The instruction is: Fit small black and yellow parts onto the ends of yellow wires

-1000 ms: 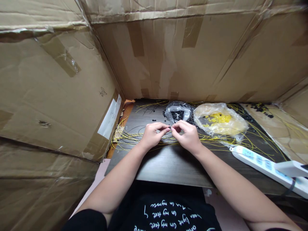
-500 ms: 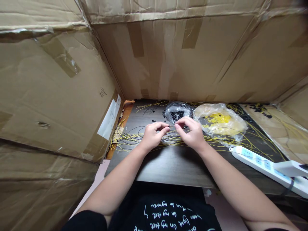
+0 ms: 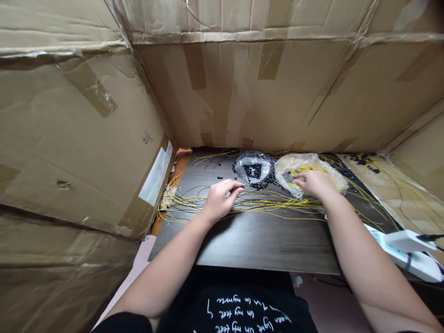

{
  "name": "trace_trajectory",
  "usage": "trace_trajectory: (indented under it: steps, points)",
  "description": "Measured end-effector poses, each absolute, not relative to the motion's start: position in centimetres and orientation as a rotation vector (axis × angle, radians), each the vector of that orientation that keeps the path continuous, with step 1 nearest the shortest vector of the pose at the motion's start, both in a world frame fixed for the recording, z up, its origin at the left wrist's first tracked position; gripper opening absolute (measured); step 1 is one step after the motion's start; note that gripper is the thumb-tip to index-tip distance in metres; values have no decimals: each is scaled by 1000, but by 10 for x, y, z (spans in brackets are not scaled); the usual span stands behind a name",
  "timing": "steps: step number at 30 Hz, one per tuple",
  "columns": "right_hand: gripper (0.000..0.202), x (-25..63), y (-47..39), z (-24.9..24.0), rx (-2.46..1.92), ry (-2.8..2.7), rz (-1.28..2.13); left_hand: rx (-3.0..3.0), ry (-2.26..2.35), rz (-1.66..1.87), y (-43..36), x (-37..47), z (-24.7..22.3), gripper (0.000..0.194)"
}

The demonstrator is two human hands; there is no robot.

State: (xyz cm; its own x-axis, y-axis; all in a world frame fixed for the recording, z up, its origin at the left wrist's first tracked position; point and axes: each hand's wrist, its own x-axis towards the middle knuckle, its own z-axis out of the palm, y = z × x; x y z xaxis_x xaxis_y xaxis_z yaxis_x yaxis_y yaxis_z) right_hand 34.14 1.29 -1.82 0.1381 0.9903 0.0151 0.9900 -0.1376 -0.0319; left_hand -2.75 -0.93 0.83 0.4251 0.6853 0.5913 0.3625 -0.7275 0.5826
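My left hand [image 3: 223,196] is closed in a pinch on a small black part [image 3: 242,186], held just above a spread of thin yellow and black wires [image 3: 263,203]. My right hand [image 3: 314,182] reaches over a clear plastic bag [image 3: 284,164] of small yellow pieces [image 3: 294,185]. Its thumb and forefinger are close together at the bag's opening, and whatever may be between them is too small to make out. Between the hands, a second clear bag [image 3: 239,162] holds many small black parts [image 3: 252,171], with more spilled beside it.
A dark tabletop [image 3: 270,240] lies under everything. Tall cardboard walls [image 3: 229,101] rise at the back and left. A white power strip [image 3: 421,266] with a plugged-in adapter [image 3: 404,241] lies at right. More black pieces [image 3: 364,159] rest on cardboard at the far right.
My right hand has moved right, from beside the left hand to the bag of yellow pieces. My left hand stays nearly in place with the black part. The view has shifted slightly.
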Motion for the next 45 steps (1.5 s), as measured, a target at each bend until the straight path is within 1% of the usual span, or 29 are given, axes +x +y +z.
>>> trace_trajectory:
  steps: [2,8,14,19,24,27,30,33,38,41,45]
  points:
    - [33,334,11,-20,-2288,-2056,9,2321,899,1206,-9,-27,8,18]
    - [22,331,10,-22,-2254,-2085,-2,2275,923,1202,-10,-26,8,14]
    - [29,340,9,-25,-2301,-2054,-82,2232,918,1235,-11,-26,7,11]
    - [24,342,10,-25,-2351,-2122,-57,2153,903,1314,-15,-25,8,10]
    - [22,334,9,-22,-2346,-2096,-145,2080,915,1340,-18,-24,10,12]
    - [25,329,7,-19,-2366,-2011,-211,2082,915,1345,-19,-24,11,12]
    - [22,328,4,-12,-2357,-1891,-275,2136,886,1354,-20,-24,11,10]
    - [15,325,2,5,-2162,-1879,-339,2235,840,1369,-20,-24,11,8]
    - [10,284,-17,45,-1595,-1933,-355,2381,750,1437,-20,-23,10,10]
    - [9,238,-39,60,-1254,-1987,-112,2424,752,1434,-21,-23,11,11]
    - [9,189,-60,53,-1001,-1969,175,2459,755,1409,-23,-22,12,15]
